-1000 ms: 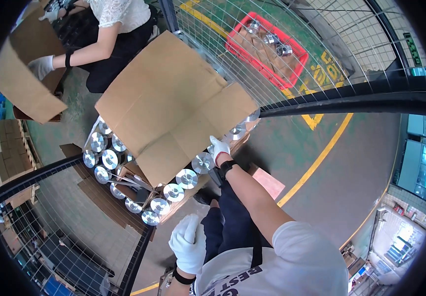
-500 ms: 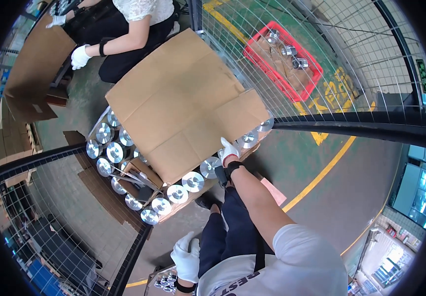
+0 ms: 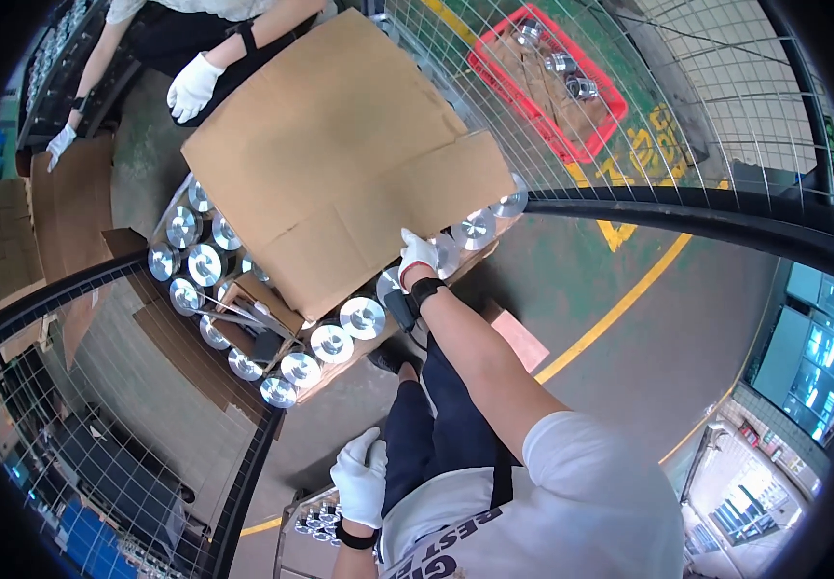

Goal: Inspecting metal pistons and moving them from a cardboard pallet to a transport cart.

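A large brown cardboard sheet [image 3: 340,164] lies over many round, shiny metal parts [image 3: 205,264] set close together on a pallet. My right hand [image 3: 418,256], in a white glove, is closed on the near edge of the sheet; some of its fingers are hidden. Bare metal discs [image 3: 362,317] show along the near edge and left side of the sheet. Low beside my leg hangs my left hand [image 3: 359,478], also gloved, with nothing in it and its fingers loosely apart.
Across the pallet a co-worker in white gloves [image 3: 193,89] reaches toward another cardboard piece [image 3: 71,207]. Black-framed mesh panels [image 3: 668,207] flank the pallet. A red basket [image 3: 475,60] with several metal parts stands beyond the mesh. A small open carton [image 3: 282,307] sits among the discs.
My view has shifted, so the pallet sits higher and farther left. My right hand stays at the sheet's edge. The co-worker's cardboard piece at the left has swung lower, and their hands have moved.
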The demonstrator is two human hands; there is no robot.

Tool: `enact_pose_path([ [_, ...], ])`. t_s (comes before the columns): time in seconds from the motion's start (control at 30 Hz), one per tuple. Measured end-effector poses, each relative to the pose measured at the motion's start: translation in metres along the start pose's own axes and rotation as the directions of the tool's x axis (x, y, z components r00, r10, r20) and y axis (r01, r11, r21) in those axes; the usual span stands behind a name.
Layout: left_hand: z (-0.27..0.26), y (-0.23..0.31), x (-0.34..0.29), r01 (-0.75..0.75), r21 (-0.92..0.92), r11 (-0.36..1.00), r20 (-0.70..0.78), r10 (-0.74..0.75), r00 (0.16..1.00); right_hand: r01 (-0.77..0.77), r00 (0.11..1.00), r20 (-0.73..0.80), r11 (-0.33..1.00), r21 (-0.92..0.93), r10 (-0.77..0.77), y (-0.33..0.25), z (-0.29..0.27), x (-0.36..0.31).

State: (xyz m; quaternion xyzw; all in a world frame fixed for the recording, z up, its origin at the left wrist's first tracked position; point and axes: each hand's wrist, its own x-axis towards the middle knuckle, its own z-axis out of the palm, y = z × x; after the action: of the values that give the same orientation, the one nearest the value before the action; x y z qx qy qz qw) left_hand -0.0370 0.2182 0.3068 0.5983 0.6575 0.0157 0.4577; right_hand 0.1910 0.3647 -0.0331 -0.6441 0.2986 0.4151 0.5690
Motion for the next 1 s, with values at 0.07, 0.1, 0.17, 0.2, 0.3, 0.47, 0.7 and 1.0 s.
enact_pose_path([
  [0.07,0.0,0.0,0.003,0.021,-0.002,1.0,0.017,-0.021,1.0,-0.05,0.998,0.053,0.997,0.061,0.046,0.001,-0.011,0.007],
  [0.1,-0.001,0.003,0.003,0.022,0.006,1.0,0.02,-0.022,1.0,0.016,0.998,0.056,1.0,-0.025,-0.014,0.001,-0.012,0.011],
  [0.17,-0.001,0.006,0.006,0.055,-0.008,0.998,0.037,-0.054,0.998,0.111,0.989,0.107,0.988,-0.111,-0.1,0.0,-0.011,0.011],
  [0.2,0.0,0.007,0.006,0.082,-0.02,0.996,0.053,-0.081,0.995,0.11,0.989,0.107,0.987,-0.114,-0.098,-0.002,-0.009,0.011],
  [0.3,0.002,0.001,0.003,0.072,0.002,0.997,0.064,-0.072,0.995,-0.264,0.964,-0.028,0.943,-0.205,0.264,-0.008,0.01,-0.005],
  [0.47,0.007,0.007,0.007,-0.01,-0.051,0.999,0.034,0.012,0.999,-0.132,0.985,0.11,0.991,-0.032,0.135,-0.01,-0.02,0.038],
  [0.7,0.001,-0.013,-0.001,0.039,0.103,0.994,0.08,-0.047,0.996,0.003,0.913,0.396,0.97,-0.243,0.096,-0.023,-0.025,0.005],
  [1.0,0.0,-0.028,-0.018,0.0,0.085,0.996,0.053,-0.004,0.999,0.163,0.793,0.609,0.968,-0.19,-0.014,-0.073,-0.017,-0.045],
])
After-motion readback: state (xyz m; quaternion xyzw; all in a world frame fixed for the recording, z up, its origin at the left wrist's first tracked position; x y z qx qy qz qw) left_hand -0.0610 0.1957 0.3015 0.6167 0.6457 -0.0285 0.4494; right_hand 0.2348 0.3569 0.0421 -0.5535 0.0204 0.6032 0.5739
